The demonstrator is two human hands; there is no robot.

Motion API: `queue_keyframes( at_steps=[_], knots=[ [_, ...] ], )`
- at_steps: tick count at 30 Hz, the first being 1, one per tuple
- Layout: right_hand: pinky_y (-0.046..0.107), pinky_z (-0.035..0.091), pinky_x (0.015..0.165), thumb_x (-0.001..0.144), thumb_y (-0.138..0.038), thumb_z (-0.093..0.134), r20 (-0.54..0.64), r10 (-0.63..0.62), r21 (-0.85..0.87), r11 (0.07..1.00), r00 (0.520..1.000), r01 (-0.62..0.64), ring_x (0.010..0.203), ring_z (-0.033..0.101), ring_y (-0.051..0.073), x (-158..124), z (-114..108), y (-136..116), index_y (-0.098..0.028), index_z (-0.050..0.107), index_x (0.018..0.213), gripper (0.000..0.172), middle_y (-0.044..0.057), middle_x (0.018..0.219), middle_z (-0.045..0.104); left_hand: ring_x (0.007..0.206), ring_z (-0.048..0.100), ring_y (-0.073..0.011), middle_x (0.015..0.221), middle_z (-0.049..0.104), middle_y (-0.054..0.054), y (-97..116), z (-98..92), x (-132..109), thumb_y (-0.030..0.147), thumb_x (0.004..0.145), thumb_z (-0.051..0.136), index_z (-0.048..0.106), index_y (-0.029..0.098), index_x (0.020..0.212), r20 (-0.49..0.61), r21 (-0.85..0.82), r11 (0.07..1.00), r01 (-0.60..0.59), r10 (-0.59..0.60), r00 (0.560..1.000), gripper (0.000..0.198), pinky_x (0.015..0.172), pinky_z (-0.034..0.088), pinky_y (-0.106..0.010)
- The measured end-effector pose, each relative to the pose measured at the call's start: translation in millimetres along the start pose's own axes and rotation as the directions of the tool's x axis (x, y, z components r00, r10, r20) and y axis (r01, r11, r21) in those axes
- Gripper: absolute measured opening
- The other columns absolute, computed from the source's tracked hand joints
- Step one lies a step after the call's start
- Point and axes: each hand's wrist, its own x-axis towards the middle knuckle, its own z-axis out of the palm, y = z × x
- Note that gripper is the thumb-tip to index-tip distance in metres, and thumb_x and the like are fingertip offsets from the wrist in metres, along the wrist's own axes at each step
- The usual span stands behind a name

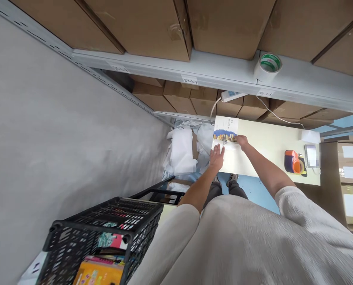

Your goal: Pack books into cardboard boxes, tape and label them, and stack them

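A book (225, 124) with a white cover, dark lettering and a blue and yellow picture along its lower part lies at the left end of the pale tabletop (262, 142). My left hand (217, 157) rests flat at the book's near edge, its fingers spread. At the lower right corner of the book, my right hand (242, 141) has its fingers closed on the edge; the fingertips are small and partly hidden.
An orange and dark tape dispenser (293, 161) and a phone-like device (312, 156) occupy the table's right end. White packing material (181, 148) is heaped left of it. A black crate (105, 221) holds books. A tape roll (268, 67) stands on the shelf (224, 73) above.
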Motion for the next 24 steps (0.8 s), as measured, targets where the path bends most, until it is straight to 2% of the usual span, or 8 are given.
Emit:
queue_keyframes(
  at_steps=[6,11,14,18,22,24],
  knots=[
    [0.042,0.058,0.077,0.075,-0.038,0.084,-0.05,0.051,-0.041,0.998,0.997,-0.053,0.088,0.072,0.031,6,4,-9,-0.016,0.076,0.092,0.029,0.013,0.083,0.073,0.177,0.011,-0.0355,0.19,0.014,-0.013,1,4.2,2,0.018,0.1,0.059,0.026,0.024,0.181,-0.022,-0.062,0.998,-0.011,0.009,1.0,0.088,0.143,0.011,-0.063],
    [0.041,0.057,0.077,0.074,-0.043,0.083,-0.033,0.014,-0.068,0.998,0.999,-0.016,0.084,0.07,0.028,10,1,-9,-0.019,0.074,0.089,0.03,0.008,0.081,0.07,0.176,0.011,-0.0372,0.19,0.018,-0.011,-1,6.5,3,0.019,0.099,0.062,0.026,0.028,0.181,-0.037,-0.106,0.994,-0.026,0.022,0.999,0.091,0.142,0.011,-0.067],
    [0.036,0.055,0.073,0.074,-0.043,0.084,-0.008,-0.059,-0.086,0.995,0.998,0.058,0.08,0.065,0.024,10,2,-9,-0.021,0.07,0.087,0.029,0.003,0.073,0.066,0.176,0.01,-0.0384,0.19,0.017,-0.012,0,6.7,3,0.02,0.099,0.064,0.028,0.026,0.181,-0.026,-0.101,0.995,-0.011,0.008,1.0,0.09,0.142,0.009,-0.067],
    [0.031,0.051,0.071,0.079,-0.045,0.081,0.009,-0.169,-0.137,0.976,0.985,0.169,0.078,0.06,0.021,2,0,-11,-0.025,0.065,0.081,0.026,-0.002,0.069,0.061,0.177,0.009,-0.0389,0.19,0.016,-0.009,2,7.6,-1,0.025,0.101,0.063,0.022,0.033,0.182,-0.043,-0.108,0.994,0.002,-0.006,0.999,0.091,0.14,0.01,-0.072],
    [0.031,0.052,0.082,0.091,-0.042,0.066,-0.081,-0.311,-0.208,0.934,0.947,0.289,0.087,0.063,0.021,-10,-13,-13,-0.025,0.068,0.091,0.017,0.001,0.089,0.072,0.176,0.01,-0.0379,0.19,0.015,-0.009,2,8.8,-7,0.026,0.103,0.06,0.02,0.034,0.182,-0.054,-0.078,0.996,0.043,-0.047,0.997,0.089,0.14,0.01,-0.072],
    [0.032,0.053,0.087,0.096,-0.043,0.06,-0.119,-0.385,-0.198,0.913,0.915,0.358,0.092,0.065,0.023,-15,-27,-15,-0.024,0.07,0.103,0.022,0.004,0.101,0.075,0.176,0.01,-0.0382,0.19,0.015,-0.01,0,8.4,-9,0.027,0.103,0.061,0.022,0.032,0.182,-0.046,-0.063,0.997,0.054,-0.057,0.997,0.088,0.14,0.01,-0.072]
  ],
)
